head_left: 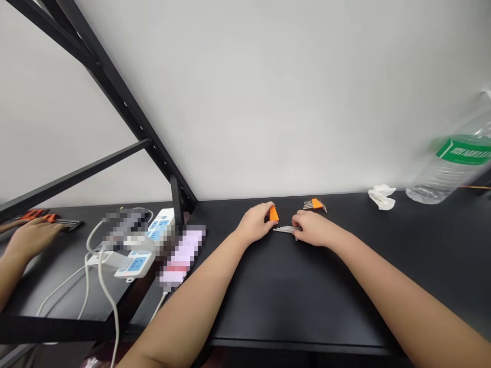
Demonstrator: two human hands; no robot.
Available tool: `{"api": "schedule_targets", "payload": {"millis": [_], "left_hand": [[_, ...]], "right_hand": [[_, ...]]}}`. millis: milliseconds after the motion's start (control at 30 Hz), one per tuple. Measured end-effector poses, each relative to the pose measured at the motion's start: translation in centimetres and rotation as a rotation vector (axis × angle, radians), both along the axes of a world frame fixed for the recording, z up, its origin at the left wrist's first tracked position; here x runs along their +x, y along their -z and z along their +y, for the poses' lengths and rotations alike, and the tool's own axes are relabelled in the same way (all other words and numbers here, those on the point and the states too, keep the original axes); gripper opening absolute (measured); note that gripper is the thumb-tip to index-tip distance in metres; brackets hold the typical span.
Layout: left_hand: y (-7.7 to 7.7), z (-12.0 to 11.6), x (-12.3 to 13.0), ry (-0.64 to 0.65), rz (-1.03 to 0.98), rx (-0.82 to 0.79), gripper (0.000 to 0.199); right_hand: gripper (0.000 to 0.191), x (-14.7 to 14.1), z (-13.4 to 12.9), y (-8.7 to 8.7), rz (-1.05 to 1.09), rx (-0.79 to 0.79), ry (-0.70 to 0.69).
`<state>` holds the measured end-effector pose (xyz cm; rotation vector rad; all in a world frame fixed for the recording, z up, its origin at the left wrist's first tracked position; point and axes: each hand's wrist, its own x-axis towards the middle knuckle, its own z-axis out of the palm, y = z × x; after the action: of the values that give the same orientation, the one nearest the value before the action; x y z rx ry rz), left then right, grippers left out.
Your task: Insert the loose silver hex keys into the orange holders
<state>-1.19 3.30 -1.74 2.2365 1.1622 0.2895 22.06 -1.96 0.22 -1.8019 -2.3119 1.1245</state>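
Left hand [253,223] was found clamped on an orange hex key holder [273,214] at the black bench [268,306]; right hand [314,228] was closed over steel hex keys [286,229] just beside it. A second hex key set [314,204] lay just farther. Another person's hand [32,240] rested well left

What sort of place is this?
Likely a workshop or lab bench: orange hex key sets on a black worktop, a black metal shelving frame overhead, and a blue-socketed power strip with cables.
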Motion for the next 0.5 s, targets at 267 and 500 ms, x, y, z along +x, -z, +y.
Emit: {"api": "schedule_targets", "payload": {"millis": [267, 500], "left_hand": [[-0.7, -0.2, 0.3, 0.053, -0.033, 0.001, 0.040], [-2.1, -1.0, 1.1, 0.141, -0.114, -0.014, 0.029]], "right_hand": [[0.015, 0.5, 0.4, 0.9, 0.021, 0.151, -0.004], [0.024, -1.1, 0.8, 1.1, 0.315, 0.205, 0.200]]}}
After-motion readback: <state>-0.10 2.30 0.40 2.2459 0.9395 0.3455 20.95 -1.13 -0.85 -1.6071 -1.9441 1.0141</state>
